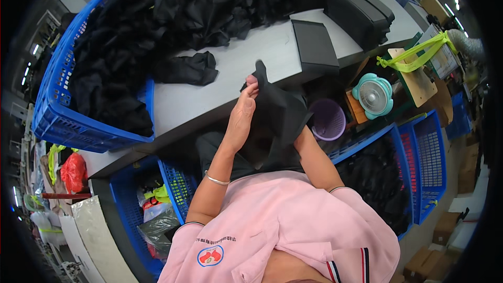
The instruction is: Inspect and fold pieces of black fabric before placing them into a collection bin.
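- A long grey bench (pixel 178 102) runs from the left up toward the upper right; its near edge passes just beyond the person's hands.
- A large heap of crumpled black fabric (pixel 220 13) covers the far part of the bench and leaves a bare strip of top nearer the person.
- A blue plastic basket (pixel 94 133) at the left end of the bench is piled with more black fabric.
- To the lower right, a blue crate (pixel 408 188) full of dark material stands with its corner near a purple bin (pixel 330 120).
- To the lower left, below bench level, another blue crate (pixel 126 194) holds plastic bags and yellow-green scraps.
- At the upper right of the bench sits a stack of flat black pieces (pixel 361 13), with one separate black panel (pixel 316 44) near the edge.
- The black cloth (pixel 285 112) being handled is matte, plain and loosely draped; it hangs between the hands, above the lap, with a narrow tip standing up at its left.
- The left hand (pixel 243 112) reaches forward, turned on edge, fingers narrow and close together, touching the cloth's tip; whether they pinch it, I cannot tell.
- The right hand is hidden behind the cloth, so its fingers cannot be judged; only the forearm (pixel 317 165) shows.
- A thin silvery bracelet (pixel 217 178) circles the left wrist.
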